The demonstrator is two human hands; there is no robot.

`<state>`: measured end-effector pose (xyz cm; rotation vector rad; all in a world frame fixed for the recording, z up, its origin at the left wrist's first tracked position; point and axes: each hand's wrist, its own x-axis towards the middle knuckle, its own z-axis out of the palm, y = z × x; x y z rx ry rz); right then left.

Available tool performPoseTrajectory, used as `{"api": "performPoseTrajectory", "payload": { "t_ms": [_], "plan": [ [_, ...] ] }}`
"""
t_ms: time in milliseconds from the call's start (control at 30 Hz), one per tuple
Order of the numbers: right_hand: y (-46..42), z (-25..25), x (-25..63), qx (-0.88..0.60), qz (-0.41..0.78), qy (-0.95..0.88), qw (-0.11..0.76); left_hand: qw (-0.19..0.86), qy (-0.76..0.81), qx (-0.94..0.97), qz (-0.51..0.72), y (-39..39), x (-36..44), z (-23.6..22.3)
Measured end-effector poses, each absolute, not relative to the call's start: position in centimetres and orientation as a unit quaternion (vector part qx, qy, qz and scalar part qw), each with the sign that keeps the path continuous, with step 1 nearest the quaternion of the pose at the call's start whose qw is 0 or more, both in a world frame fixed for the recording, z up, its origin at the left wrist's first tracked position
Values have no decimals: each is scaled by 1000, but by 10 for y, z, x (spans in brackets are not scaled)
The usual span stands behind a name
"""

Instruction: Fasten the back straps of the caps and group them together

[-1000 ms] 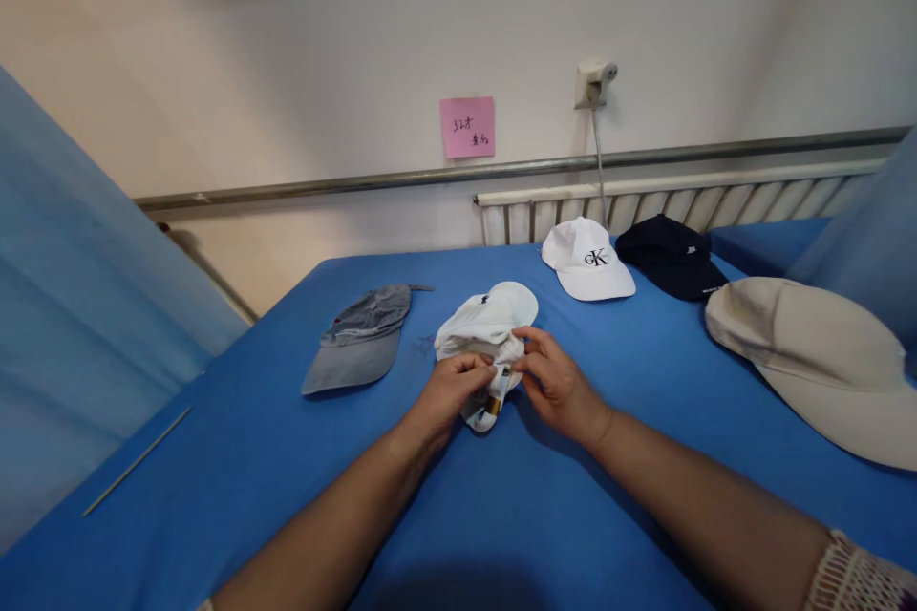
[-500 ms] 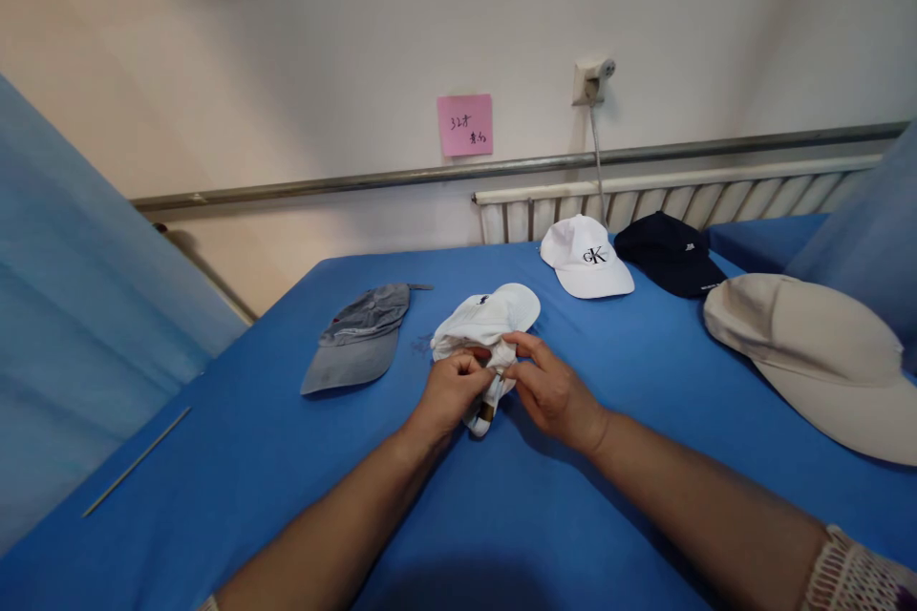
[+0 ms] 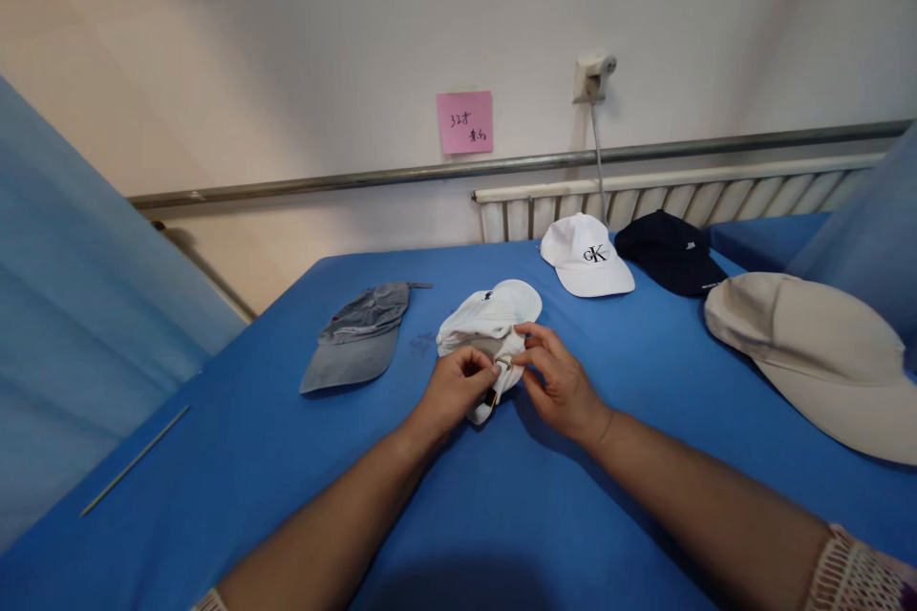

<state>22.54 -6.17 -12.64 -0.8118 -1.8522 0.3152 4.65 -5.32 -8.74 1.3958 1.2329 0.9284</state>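
A white baseball cap (image 3: 477, 317) with a small dark emblem lies on the blue cover, its brim pointing away from me and its back opening towards me. My left hand (image 3: 458, 389) pinches the back strap (image 3: 491, 404) near a metal buckle (image 3: 503, 364). On the other side, my right hand (image 3: 559, 384) grips the cap's rear edge beside the buckle, thumb and fingers closed on the fabric. A dark patch shows on the strap just below my left fingertips.
Left of the cap lies a grey cap (image 3: 364, 336). Behind to the right are a white lettered cap (image 3: 586, 256) and a navy cap (image 3: 668, 253), with a large beige cap (image 3: 817, 358) nearer. A thin stick (image 3: 135, 461) lies at the left edge. A radiator (image 3: 688, 196) lines the wall.
Around the buckle my fingers have shifted slightly, so the metal buckle and the cap's opening show more clearly. The cap has turned and moved a little to the right.
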Motion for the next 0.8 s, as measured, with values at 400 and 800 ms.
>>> {"api": "performPoseTrajectory", "payload": {
  "t_ms": [400,800],
  "plan": [
    [-55,-127,233,-384,90,-780,486,210,424,801,367,-62,42,-90],
    [-43,-141,231,-438,311,-723,435,373,498,699,353,-38,34,-101]
  ]
}}
